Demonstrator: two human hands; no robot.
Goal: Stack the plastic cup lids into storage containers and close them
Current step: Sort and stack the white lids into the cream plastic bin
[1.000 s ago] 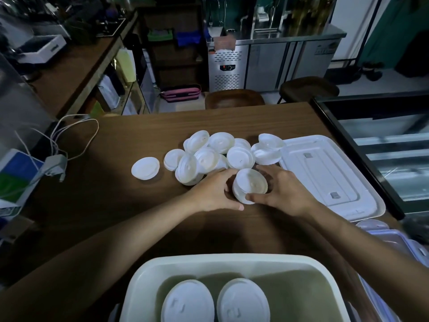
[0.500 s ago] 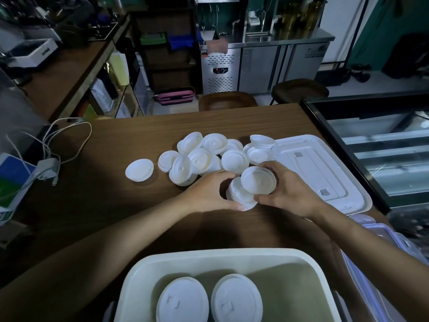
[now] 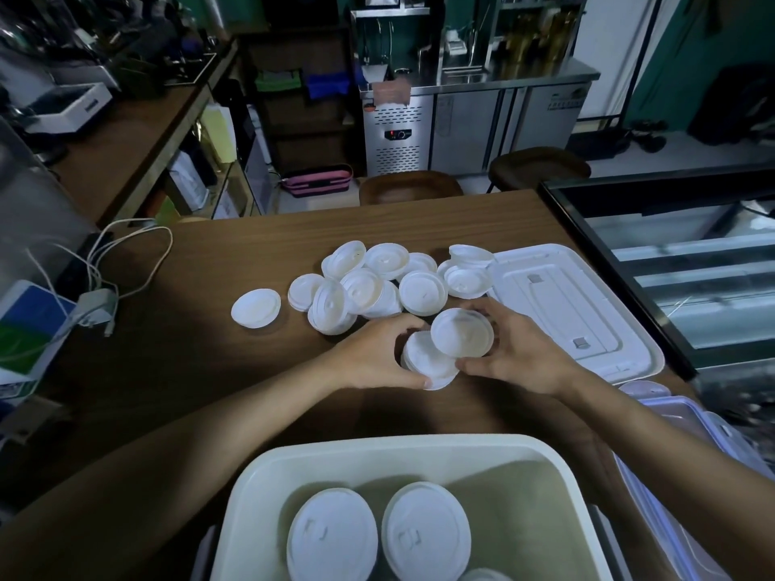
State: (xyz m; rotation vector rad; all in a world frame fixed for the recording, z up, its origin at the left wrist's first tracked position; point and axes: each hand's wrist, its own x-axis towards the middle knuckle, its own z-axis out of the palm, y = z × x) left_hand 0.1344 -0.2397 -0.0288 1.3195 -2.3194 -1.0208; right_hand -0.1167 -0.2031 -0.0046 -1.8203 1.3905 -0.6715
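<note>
The left hand [image 3: 373, 354] curled round a short stack [image 3: 423, 360] of lids on the table [image 3: 209, 371]. The right hand [image 3: 520, 354] pinched one lid [image 3: 461, 332], tilted over that stack and touching it. Just behind lay a loose pile [image 3: 377, 283], with a stray lid [image 3: 256, 308] to its left and a flat cover [image 3: 566, 304] by the right edge. At the near edge an open bin [image 3: 398, 448] held two lid stacks [image 3: 333, 534] side by side.

A loose heap of round white plastic cup lids [image 3: 377, 283] lies mid-table, with one stray lid [image 3: 255, 308] to its left. Nearer, a tilted lid [image 3: 461, 332] leans on a short stack [image 3: 427, 362]. Two lid stacks [image 3: 333, 534] sit in the near cream rectangular tub [image 3: 402, 448]. A flat white cover [image 3: 566, 304] lies to the right.
</note>
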